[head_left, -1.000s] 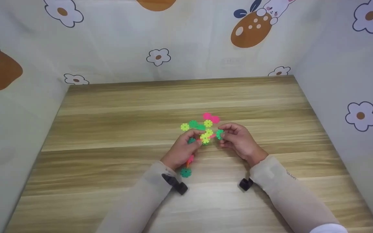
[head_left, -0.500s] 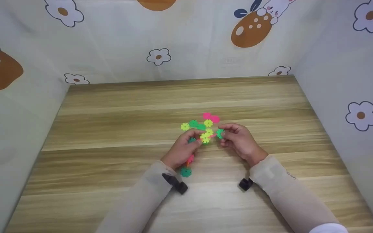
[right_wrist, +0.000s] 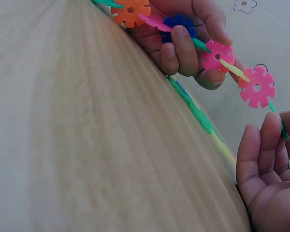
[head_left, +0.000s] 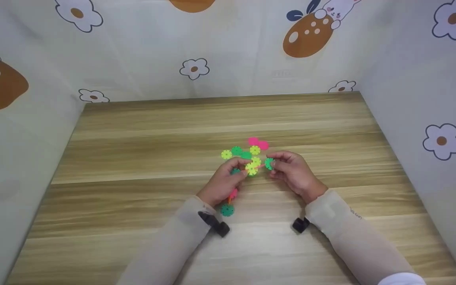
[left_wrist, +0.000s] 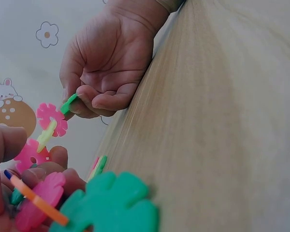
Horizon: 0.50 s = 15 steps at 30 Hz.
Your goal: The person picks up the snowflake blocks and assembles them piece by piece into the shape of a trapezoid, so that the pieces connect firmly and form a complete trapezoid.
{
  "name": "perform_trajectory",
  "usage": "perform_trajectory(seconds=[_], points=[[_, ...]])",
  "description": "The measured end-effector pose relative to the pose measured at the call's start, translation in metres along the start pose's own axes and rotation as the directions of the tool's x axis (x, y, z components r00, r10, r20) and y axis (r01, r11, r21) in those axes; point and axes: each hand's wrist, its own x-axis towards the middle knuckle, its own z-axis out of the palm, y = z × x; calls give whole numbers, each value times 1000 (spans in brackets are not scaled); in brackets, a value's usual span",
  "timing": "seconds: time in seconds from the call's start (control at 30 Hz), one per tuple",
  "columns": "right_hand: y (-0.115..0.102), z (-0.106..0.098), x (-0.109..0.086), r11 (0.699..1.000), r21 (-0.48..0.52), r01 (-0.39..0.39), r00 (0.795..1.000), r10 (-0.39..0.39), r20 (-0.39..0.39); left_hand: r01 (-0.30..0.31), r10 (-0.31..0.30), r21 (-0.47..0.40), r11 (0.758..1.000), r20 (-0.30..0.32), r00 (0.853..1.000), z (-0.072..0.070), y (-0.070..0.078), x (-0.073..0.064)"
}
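Observation:
My left hand [head_left: 223, 182] grips a chain of notched plastic snowflake discs at its middle, its fingers curled around it. From the palm side hang a pink disc [left_wrist: 43, 200], an orange disc [right_wrist: 128, 14] and a large green disc [left_wrist: 113, 205] at the chain's near end. Beyond my left fingers the chain runs through a pink disc [right_wrist: 217, 48], a yellow disc [right_wrist: 234, 71] and another pink disc [right_wrist: 266, 89]. At the far end my right hand [head_left: 294, 174] pinches a green disc [head_left: 268, 163] between thumb and fingers; it meets the pink disc's edge.
Loose discs lie on the wooden table [head_left: 152, 146] just beyond my hands: a yellow disc [head_left: 226, 154], a green disc [head_left: 236, 150], another yellow disc [head_left: 255, 150] and overlapping pink discs [head_left: 263, 145]. A patterned cloth wall [head_left: 141, 51] stands behind the table and along both sides.
Both hands keep nearly the same places and holds. The discs and the chain show no clear movement; only the head view shifts very slightly.

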Motion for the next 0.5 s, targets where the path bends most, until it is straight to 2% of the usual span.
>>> perform_trajectory(seconds=[0.27, 0.5], points=[[-1, 0, -1, 1000, 3, 5, 1000, -5, 4, -3, 3, 18, 1000, 2, 1000, 0, -1, 1], [1, 2, 1, 999, -44, 4, 1000, -3, 2, -9, 9, 42, 999, 4, 1000, -1, 1, 0]])
